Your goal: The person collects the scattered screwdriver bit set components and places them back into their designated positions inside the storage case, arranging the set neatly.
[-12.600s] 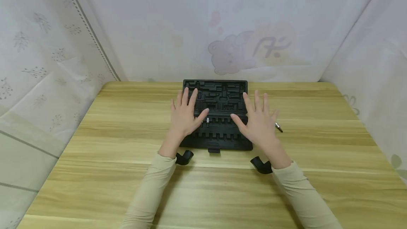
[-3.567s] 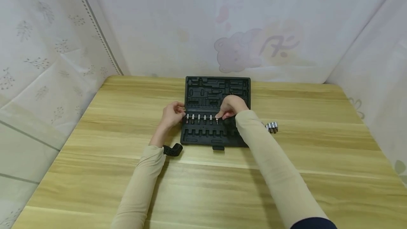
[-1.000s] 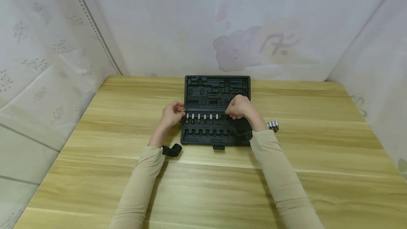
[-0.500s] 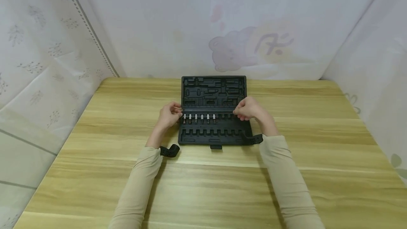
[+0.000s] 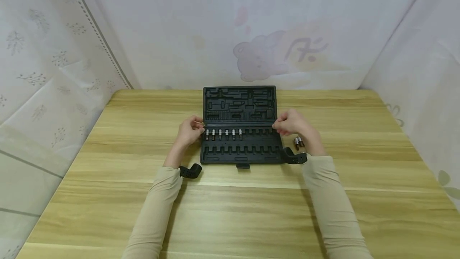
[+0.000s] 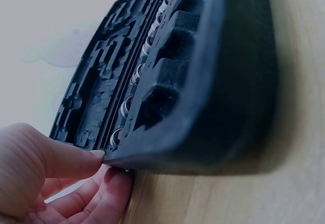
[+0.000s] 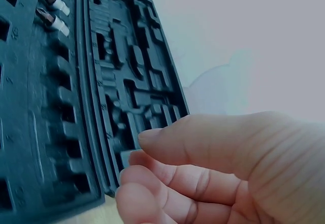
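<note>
A black plastic socket case [image 5: 230, 144] lies open on the table, lid folded back toward the wall. Several silver bit sockets [image 5: 220, 134] stand in a row in the left half of its upper slots; the slots to their right are bare. At the case's left side my left hand [image 5: 189, 131] pinches the edge by the hinge, thumb on top and fingers below, as the left wrist view shows. My right hand [image 5: 295, 125] is beside the case's right edge, its fingers loosely curled. Nothing shows between thumb and fingers in the right wrist view.
Loose bit sockets [image 5: 297, 143] lie on the wooden table [image 5: 237, 219] right of the case, partly behind my right wrist. Black curved camera mounts [image 5: 192, 171] stick out from both wrists. A printed curtain [image 5: 179, 31] hangs along the table's back and sides.
Since 12.6 seconds ago, more bit sockets stand in the row, and my left hand went from spread to pinching the edge. Over the last second my right hand moved right along the slots.
</note>
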Demonstrator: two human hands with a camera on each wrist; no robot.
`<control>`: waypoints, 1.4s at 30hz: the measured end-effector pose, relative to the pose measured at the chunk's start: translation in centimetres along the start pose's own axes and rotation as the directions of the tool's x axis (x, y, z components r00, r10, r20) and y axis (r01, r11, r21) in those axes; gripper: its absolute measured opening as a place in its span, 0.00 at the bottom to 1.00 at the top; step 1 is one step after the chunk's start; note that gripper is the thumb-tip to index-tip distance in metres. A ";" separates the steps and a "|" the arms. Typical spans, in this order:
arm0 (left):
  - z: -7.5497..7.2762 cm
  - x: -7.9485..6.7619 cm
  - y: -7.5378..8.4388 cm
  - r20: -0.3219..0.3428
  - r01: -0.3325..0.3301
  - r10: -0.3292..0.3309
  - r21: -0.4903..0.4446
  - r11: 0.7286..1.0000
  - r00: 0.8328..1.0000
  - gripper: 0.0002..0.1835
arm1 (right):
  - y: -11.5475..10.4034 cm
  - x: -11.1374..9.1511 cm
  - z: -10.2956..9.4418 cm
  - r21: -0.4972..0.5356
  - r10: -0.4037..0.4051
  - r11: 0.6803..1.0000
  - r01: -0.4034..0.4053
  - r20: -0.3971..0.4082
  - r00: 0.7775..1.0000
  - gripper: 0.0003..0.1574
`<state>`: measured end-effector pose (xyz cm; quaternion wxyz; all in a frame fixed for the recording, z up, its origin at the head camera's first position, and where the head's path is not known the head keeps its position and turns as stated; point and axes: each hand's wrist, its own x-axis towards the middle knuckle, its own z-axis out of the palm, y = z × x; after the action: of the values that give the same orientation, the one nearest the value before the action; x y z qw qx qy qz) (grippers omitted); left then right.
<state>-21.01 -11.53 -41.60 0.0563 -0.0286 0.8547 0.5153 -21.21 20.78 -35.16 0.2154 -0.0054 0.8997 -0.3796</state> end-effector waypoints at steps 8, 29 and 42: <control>-0.1 0.1 0.0 0.001 -0.005 0.005 -0.002 1.000 1.000 0.16 | 1.0 -0.7 -1.2 -0.008 -0.015 1.000 0.015 -0.011 1.000 0.17; -0.2 0.1 -0.1 0.004 -0.022 0.022 -0.010 1.000 1.000 0.16 | 6.9 -2.0 -4.2 0.011 0.080 0.997 -0.080 -0.068 0.994 0.18; -0.1 0.1 -0.3 0.011 -0.004 0.004 -0.015 1.000 1.000 0.16 | 8.4 -1.9 -4.0 0.057 0.165 0.985 -0.161 -0.074 0.984 0.15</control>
<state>-21.10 -11.73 -41.82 0.0596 -0.0246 0.8507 0.5217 -19.76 29.78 -37.70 0.2102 0.0886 0.8949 -0.3836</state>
